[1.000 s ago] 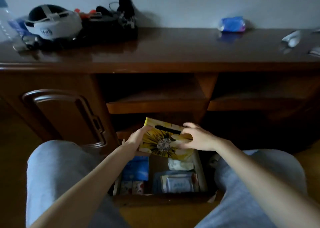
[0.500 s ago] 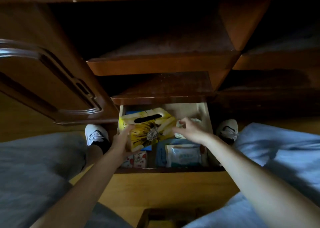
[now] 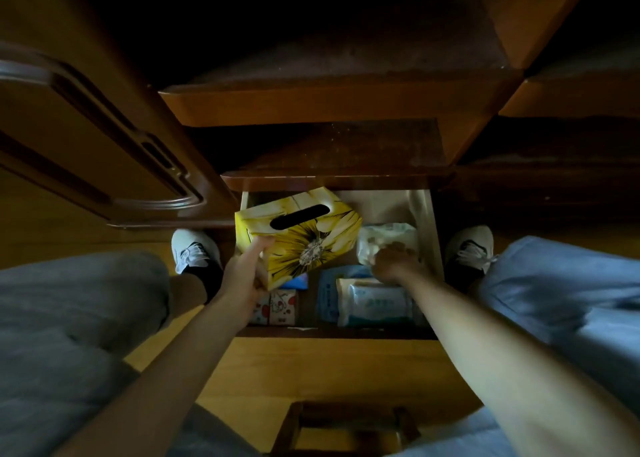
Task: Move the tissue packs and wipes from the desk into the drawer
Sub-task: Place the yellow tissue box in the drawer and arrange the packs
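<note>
Left hand (image 3: 247, 276) grips the yellow tissue box (image 3: 298, 236) alone now; the right hand (image 3: 393, 260) has let go and presses a white pack (image 3: 384, 236) aside, clearing drawer (image 3: 434, 234) room.

The yellow tissue box (image 3: 304, 238) covers most of a blue pack (image 3: 297, 282) below it, and the left hand (image 3: 247, 276) hides the box's near corner. The fingers of the right hand (image 3: 394, 260) are curled into a white soft pack (image 3: 384, 240), so the tips cannot be seen. Print on the wipes pack (image 3: 375, 306) is too blurred to read. The shelves above the drawer (image 3: 434, 234) are very dark. Both forearms and the grey trousers (image 3: 69, 318) are cut by the picture's edges.
</note>
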Motion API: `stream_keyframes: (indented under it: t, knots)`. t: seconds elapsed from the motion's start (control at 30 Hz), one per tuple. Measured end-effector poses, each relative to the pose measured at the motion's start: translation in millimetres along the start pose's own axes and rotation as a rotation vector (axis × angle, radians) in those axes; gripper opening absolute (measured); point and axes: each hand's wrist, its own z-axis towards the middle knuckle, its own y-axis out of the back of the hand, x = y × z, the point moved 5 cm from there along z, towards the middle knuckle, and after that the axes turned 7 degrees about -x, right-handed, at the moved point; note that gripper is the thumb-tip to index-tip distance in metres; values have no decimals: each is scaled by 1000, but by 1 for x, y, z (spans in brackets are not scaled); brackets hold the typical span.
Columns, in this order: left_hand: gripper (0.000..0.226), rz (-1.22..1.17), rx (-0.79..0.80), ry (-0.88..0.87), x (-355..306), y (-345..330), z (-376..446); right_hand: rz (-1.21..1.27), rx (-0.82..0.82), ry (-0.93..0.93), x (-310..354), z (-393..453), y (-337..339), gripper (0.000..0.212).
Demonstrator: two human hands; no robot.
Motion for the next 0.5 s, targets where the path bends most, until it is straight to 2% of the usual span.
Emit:
stream_keyframes:
  t: [0.07, 0.13, 0.23, 0.3, 0.33, 0.4, 0.5]
  knots:
    - [47, 6, -22, -25, -2, 0, 2, -80, -58, 51, -1, 4, 2, 44]
    - [60, 55, -46, -58, -2, -2, 4, -13, -179, 80, -1, 5, 21, 33]
    - [41, 158, -80, -78, -2, -12, 1, 305, -332, 48, -10, 2, 72, 14]
    - [39, 201, -84, -69, -1, -21, -1, 421, -316, 60, -16, -4, 100, 8]
    - [41, 201, -71, -75, -1, -26, -1, 428, -292, 76, -20, -10, 111, 8]
    - [65, 209, -28, -142, -5, -41, 0, 402, -262, 117, -31, -24, 128, 11]
    - [75, 320, 72, -282, -18, -73, 3, 400, -340, 142, -56, -48, 153, 18]
